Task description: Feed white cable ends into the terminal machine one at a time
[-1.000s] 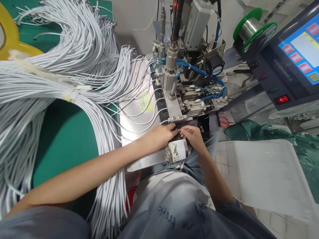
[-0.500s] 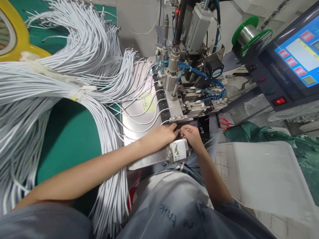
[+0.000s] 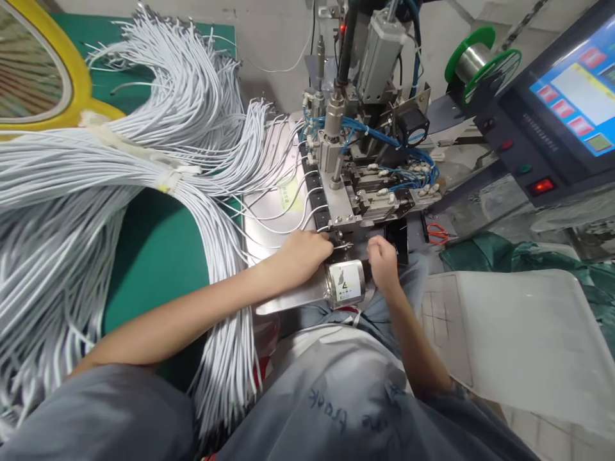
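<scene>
My left hand [image 3: 307, 253] is closed at the front edge of the machine [image 3: 339, 205], with a small metal piece [image 3: 344, 246] sticking out past its fingertips. What its fingers hold is too small to make out. To its right, my right hand [image 3: 383, 256] is curled, its fingers pressed together; anything inside is hidden. Between and below the hands sits a clear container with a white label [image 3: 348, 280]. White cables [image 3: 283, 227] run from the large bundle across the metal plate [image 3: 264, 205] into a row of black blocks [image 3: 321, 219].
A big bundle of white cables [image 3: 192, 186] lies over the green mat [image 3: 158, 250]. A yellow-rimmed racket [image 3: 81, 83] is at the upper left. Rightward are a solder spool [image 3: 475, 59], a screen [image 3: 583, 96], red-handled scissors [image 3: 437, 234] and a white plastic surface [image 3: 523, 326].
My right hand has moved right, away from my left hand, and the small metal piece between them now shows. The whole view has shifted slightly.
</scene>
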`<state>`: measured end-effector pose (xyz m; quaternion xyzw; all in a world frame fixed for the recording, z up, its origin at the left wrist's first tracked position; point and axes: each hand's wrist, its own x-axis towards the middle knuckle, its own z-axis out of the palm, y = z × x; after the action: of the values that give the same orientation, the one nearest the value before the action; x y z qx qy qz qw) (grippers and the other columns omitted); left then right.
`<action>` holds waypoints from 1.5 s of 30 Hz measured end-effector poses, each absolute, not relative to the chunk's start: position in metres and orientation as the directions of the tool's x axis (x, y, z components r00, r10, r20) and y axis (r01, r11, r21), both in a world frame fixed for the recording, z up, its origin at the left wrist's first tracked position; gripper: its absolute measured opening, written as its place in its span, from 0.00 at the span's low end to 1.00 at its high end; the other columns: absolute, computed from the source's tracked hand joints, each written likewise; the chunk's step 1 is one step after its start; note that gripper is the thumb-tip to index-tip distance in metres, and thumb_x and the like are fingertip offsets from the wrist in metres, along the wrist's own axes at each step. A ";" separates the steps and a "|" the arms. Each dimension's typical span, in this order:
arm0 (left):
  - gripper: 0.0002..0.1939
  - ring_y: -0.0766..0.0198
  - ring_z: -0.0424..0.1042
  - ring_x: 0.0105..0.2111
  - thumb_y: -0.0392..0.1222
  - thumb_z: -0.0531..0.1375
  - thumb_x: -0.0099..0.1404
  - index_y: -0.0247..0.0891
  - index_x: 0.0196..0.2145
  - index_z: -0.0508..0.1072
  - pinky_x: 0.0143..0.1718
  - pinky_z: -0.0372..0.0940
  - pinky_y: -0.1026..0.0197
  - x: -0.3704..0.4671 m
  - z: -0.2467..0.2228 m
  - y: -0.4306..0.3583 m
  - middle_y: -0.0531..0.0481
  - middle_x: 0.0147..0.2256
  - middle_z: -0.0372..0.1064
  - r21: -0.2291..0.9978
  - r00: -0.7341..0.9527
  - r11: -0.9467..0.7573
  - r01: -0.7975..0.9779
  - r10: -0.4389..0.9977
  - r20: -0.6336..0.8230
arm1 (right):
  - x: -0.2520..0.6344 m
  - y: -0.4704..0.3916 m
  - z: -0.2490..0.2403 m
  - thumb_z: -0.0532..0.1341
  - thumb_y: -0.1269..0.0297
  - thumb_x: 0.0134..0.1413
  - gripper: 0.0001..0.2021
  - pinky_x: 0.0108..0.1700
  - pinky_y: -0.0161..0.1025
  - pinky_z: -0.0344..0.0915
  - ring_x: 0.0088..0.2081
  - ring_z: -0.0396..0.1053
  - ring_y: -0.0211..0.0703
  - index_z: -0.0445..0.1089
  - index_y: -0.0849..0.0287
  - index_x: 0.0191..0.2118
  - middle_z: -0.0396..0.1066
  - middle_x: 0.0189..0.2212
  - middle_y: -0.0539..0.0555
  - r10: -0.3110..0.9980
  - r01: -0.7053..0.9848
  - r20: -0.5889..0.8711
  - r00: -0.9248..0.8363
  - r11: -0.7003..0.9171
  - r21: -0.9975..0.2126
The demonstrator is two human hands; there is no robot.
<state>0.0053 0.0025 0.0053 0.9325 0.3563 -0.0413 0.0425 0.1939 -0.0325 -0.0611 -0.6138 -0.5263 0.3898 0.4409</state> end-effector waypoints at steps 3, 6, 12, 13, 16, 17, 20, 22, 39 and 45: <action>0.11 0.61 0.70 0.26 0.28 0.50 0.58 0.33 0.29 0.72 0.23 0.56 0.62 0.005 0.008 0.003 0.44 0.29 0.69 0.027 0.716 -0.720 0.694 0.685 -0.130 | 0.177 -0.073 -0.039 0.50 0.60 0.57 0.13 0.26 0.35 0.52 0.23 0.52 0.36 0.56 0.56 0.23 0.54 0.19 0.46 0.971 0.287 0.094 0.219 0.028 -0.958; 0.13 0.58 0.71 0.29 0.27 0.49 0.60 0.31 0.33 0.72 0.24 0.54 0.61 0.005 0.011 0.003 0.40 0.32 0.70 -0.032 0.659 -0.667 0.744 0.741 -0.130 | 0.143 -0.109 -0.031 0.53 0.62 0.56 0.12 0.26 0.34 0.54 0.22 0.57 0.36 0.62 0.57 0.23 0.59 0.18 0.47 0.993 0.223 -0.037 -0.114 -0.011 -0.975; 0.15 0.52 0.72 0.35 0.26 0.47 0.62 0.29 0.37 0.73 0.27 0.55 0.60 0.005 0.013 0.002 0.36 0.34 0.71 -0.036 0.610 -0.624 0.781 0.773 -0.177 | 0.072 -0.138 -0.066 0.55 0.59 0.55 0.13 0.24 0.31 0.60 0.22 0.65 0.34 0.66 0.59 0.24 0.65 0.19 0.48 0.657 0.195 -0.339 -0.673 -0.284 -0.939; 0.14 0.52 0.72 0.35 0.26 0.48 0.62 0.29 0.37 0.73 0.28 0.56 0.59 0.005 0.012 0.002 0.36 0.34 0.72 -0.024 0.614 -0.626 0.779 0.770 -0.171 | 0.065 -0.139 -0.072 0.55 0.57 0.55 0.13 0.23 0.31 0.60 0.21 0.64 0.34 0.65 0.59 0.25 0.63 0.19 0.47 0.655 0.174 -0.355 -0.667 -0.326 -0.929; 0.14 0.53 0.72 0.35 0.25 0.49 0.61 0.29 0.35 0.73 0.29 0.57 0.60 0.003 0.008 0.004 0.37 0.33 0.72 0.002 0.624 -0.630 0.777 0.770 -0.133 | 0.056 -0.141 -0.078 0.58 0.56 0.52 0.12 0.23 0.31 0.63 0.20 0.65 0.33 0.64 0.59 0.25 0.62 0.18 0.45 0.656 0.114 -0.389 -0.647 -0.420 -0.900; 0.14 0.54 0.72 0.35 0.25 0.49 0.61 0.29 0.35 0.73 0.29 0.57 0.60 0.003 0.006 0.005 0.38 0.32 0.72 0.003 0.628 -0.633 0.774 0.769 -0.118 | 0.055 -0.141 -0.077 0.59 0.56 0.51 0.12 0.23 0.30 0.64 0.20 0.65 0.33 0.64 0.59 0.25 0.62 0.18 0.45 0.652 0.107 -0.400 -0.644 -0.441 -0.891; 0.14 0.56 0.72 0.34 0.24 0.49 0.60 0.30 0.35 0.74 0.29 0.57 0.61 0.002 0.004 0.006 0.38 0.31 0.72 -0.005 0.634 -0.637 0.771 0.767 -0.100 | 0.057 -0.141 -0.072 0.60 0.58 0.49 0.11 0.23 0.31 0.65 0.20 0.66 0.34 0.64 0.59 0.24 0.62 0.17 0.45 0.644 0.117 -0.435 -0.629 -0.474 -0.873; 0.15 0.57 0.72 0.34 0.24 0.49 0.60 0.30 0.34 0.74 0.28 0.56 0.61 0.002 0.004 0.006 0.39 0.31 0.72 -0.016 0.629 -0.634 0.773 0.771 -0.101 | 0.059 -0.142 -0.069 0.58 0.59 0.51 0.11 0.24 0.32 0.66 0.21 0.67 0.35 0.63 0.59 0.22 0.62 0.17 0.46 0.682 0.137 -0.426 -0.594 -0.437 -0.889; 0.15 0.62 0.71 0.33 0.40 0.47 0.69 0.33 0.37 0.72 0.30 0.60 0.61 0.017 0.032 -0.031 0.46 0.35 0.69 0.342 0.820 -0.782 0.521 0.570 0.054 | 0.146 -0.100 -0.023 0.51 0.63 0.57 0.14 0.33 0.38 0.60 0.30 0.66 0.44 0.70 0.59 0.26 0.69 0.22 0.53 0.905 0.456 -0.148 -0.398 0.055 -0.889; 0.15 0.61 0.70 0.34 0.41 0.46 0.70 0.31 0.40 0.70 0.34 0.62 0.61 0.015 0.023 -0.031 0.45 0.34 0.68 0.333 0.811 -0.783 0.525 0.579 0.082 | 0.184 -0.063 -0.024 0.55 0.66 0.50 0.10 0.26 0.36 0.57 0.23 0.61 0.39 0.68 0.60 0.21 0.66 0.18 0.50 0.975 0.454 -0.050 -0.217 0.056 -0.889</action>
<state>0.0154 -0.0309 0.0225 0.9399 0.2936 0.0901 0.1491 0.1836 -0.0634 -0.0241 -0.5436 -0.6574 0.4202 0.3096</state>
